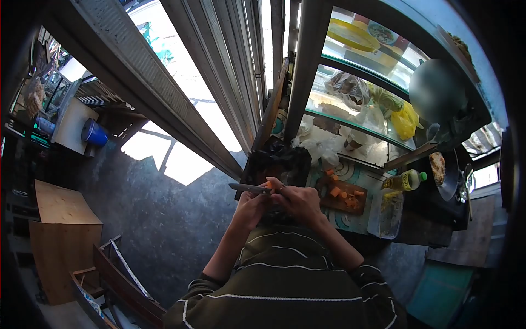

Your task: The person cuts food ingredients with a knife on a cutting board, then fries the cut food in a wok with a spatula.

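In front of my body, both hands are close together over a black plastic bag. My right hand is closed around the handle end of a knife, whose blade points left across the fingers of my left hand. My left hand is closed on a small orange piece of carrot, mostly hidden by fingers. To the right, a brown cutting board carries several cut carrot pieces.
Right of the board stand a clear plastic container and an oil bottle with a green cap. Beyond is a pan with food. Glass shelves hold bags. Metal posts rise ahead; a wooden bench is lower left.
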A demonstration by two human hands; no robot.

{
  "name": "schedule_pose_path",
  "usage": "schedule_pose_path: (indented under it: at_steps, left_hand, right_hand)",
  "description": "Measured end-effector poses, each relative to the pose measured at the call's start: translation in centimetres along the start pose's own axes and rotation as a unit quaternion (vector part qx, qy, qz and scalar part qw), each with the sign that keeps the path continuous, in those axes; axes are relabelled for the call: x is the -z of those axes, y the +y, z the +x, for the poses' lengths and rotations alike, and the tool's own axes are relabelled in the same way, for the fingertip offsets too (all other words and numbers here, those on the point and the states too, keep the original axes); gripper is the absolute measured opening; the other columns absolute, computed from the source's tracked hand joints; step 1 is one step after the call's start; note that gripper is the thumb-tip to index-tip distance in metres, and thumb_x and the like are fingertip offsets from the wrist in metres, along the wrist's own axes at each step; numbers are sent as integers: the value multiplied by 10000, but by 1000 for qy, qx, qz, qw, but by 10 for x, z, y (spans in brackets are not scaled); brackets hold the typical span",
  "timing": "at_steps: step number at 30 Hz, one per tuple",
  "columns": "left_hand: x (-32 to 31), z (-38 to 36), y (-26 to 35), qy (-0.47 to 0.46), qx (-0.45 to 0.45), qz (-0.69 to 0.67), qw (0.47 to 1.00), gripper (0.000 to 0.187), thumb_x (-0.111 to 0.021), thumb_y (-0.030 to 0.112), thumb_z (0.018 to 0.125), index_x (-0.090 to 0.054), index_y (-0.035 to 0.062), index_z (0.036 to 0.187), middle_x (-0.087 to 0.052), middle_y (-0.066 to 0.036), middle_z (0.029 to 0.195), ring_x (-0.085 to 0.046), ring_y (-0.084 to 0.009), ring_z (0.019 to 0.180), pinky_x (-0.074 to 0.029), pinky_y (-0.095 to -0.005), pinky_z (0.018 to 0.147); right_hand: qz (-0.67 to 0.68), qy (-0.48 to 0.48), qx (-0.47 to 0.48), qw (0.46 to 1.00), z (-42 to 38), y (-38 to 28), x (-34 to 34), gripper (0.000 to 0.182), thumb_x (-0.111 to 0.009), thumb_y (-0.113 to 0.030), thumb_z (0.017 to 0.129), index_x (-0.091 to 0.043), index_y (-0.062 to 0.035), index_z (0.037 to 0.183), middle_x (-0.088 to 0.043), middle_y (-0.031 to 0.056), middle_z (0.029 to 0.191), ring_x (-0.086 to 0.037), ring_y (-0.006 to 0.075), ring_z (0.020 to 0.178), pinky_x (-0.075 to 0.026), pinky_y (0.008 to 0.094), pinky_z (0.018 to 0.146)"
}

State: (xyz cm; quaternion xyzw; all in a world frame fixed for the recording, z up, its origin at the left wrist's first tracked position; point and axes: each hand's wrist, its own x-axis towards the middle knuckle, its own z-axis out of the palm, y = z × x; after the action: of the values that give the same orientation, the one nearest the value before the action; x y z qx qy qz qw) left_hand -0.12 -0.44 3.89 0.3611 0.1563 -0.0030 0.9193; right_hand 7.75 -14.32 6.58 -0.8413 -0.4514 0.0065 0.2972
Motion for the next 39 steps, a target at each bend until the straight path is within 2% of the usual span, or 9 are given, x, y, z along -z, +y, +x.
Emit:
schedule_pose_path:
  at_steps: [2, 10, 14, 16, 20, 22, 26, 30, 39]
  left_hand:
    - [4, -1, -5, -3, -9, -8, 1000, 302, -499, 196, 846, -497, -28, 1049, -569, -87, 925, -571, -148, 834, -479, -264, 739]
    - [-3, -1, 16, 3, 5, -6, 1000, 335, -503, 216, 843, -483, -35, 1064, -569, -96, 921, -587, -159, 778, -490, -273, 715]
    - [-1, -1, 13, 17, 1, -9, 1000, 334, -525, 192, 833, -497, -36, 1075, -580, -75, 901, -580, -142, 792, -492, -271, 717]
    - [-2, -1, 11, 37, -14, -7, 999, 320, -523, 184, 834, -503, -31, 1070, -583, -75, 891, -577, -139, 794, -493, -274, 714]
    - [2, 0, 4, 32, -24, -19, 999, 306, -530, 168, 828, -510, -24, 1065, -585, -75, 898, -574, -134, 795, -489, -279, 714]
    - [5, -2, 0, 27, -18, 7, 999, 287, -518, 168, 832, -495, -33, 1035, -569, -89, 907, -573, -154, 826, -485, -271, 732]
    - [2, -3, -2, 37, -12, -4, 999, 270, -515, 152, 832, -496, -33, 1028, -568, -86, 902, -574, -155, 824, -484, -273, 736]
    - [0, -1, 4, 28, -1, -29, 999, 293, -538, 111, 814, -506, -12, 1077, -583, -72, 922, -580, -136, 804, -480, -270, 725]
    - [-1, -4, 1, 44, -18, 11, 999, 247, -506, 150, 838, -523, -28, 1010, -569, -89, 916, -563, -169, 855, -465, -313, 779]
  right_hand:
    - [10, 17, -5, 1000, 0, 3, -2, 498, -492, -393, 796, -341, -294, 1260, -565, 44, 597, -559, 208, 478, -427, 323, 429]
    - [27, -61, -14, 998, 2, -2, 16, 490, -466, -405, 809, -325, -301, 1267, -596, 51, 659, -567, 230, 497, -428, 322, 434]
    - [14, -42, -1, 999, 1, -1, 7, 495, -464, -404, 811, -315, -303, 1273, -590, 51, 644, -565, 228, 491, -428, 326, 428]
    - [2, -17, -3, 1000, 1, -1, 3, 480, -498, -364, 800, -362, -291, 1254, -547, 45, 597, -544, 224, 483, -410, 318, 421]
    - [-7, -16, -8, 1000, 2, 1, 0, 461, -500, -356, 801, -386, -283, 1241, -542, 39, 584, -547, 213, 486, -413, 310, 417]
    - [36, 23, -2, 999, 2, 7, -7, 437, -461, -389, 819, -373, -312, 1240, -567, 46, 597, -554, 221, 466, -426, 330, 415]
    - [42, -2, 0, 999, 1, 10, -2, 410, -445, -380, 829, -395, -301, 1228, -572, 54, 605, -557, 226, 476, -424, 331, 420]
    - [70, -63, -37, 995, 2, -1, 13, 399, -432, -381, 833, -412, -284, 1219, -581, 62, 633, -560, 234, 495, -421, 328, 435]
    - [65, -13, -12, 998, 5, 4, 7, 369, -460, -304, 823, -450, -285, 1191, -559, 50, 607, -564, 226, 516, -420, 334, 439]
